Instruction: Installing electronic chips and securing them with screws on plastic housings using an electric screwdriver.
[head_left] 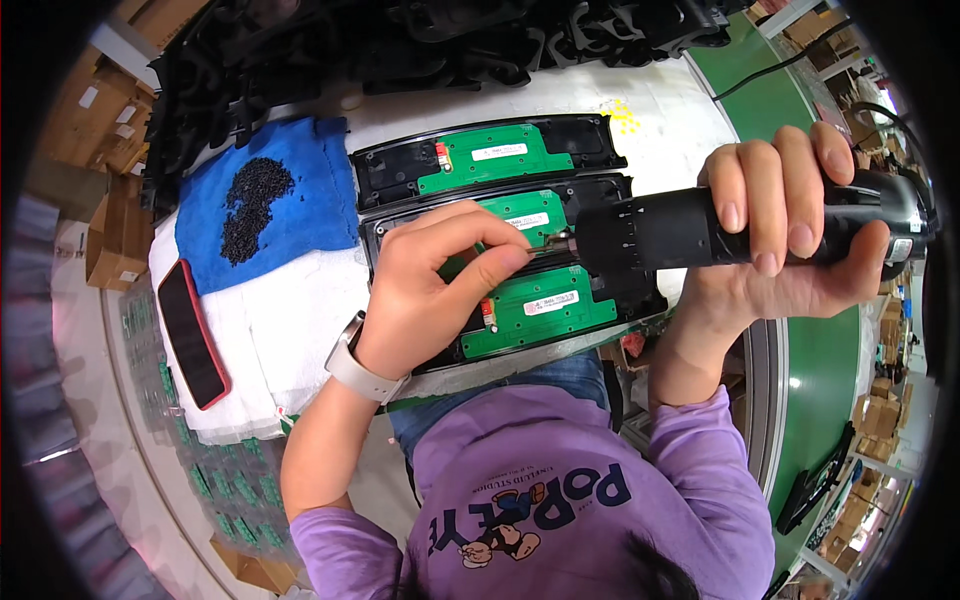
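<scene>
The electric screwdriver [650, 232] was gripped by the right hand [765, 205] over the middle housing [600, 190], its bit [562, 241] met by pinched fingertips [515, 258] of the left hand [430, 270], contents unseen. The circuit board [540, 203] was already seated; black screws [262, 185], left of that housing, were seemingly left undriven.

Large dark lettering [585, 503] curves across the purple fabric shirt [660, 540], smaller print above it. White rectangular labels [551, 302] with fine dark print—one per flat green circuit board [540, 335]—and small white marks [627, 212] on the black cylindrical power tool [690, 228].
</scene>
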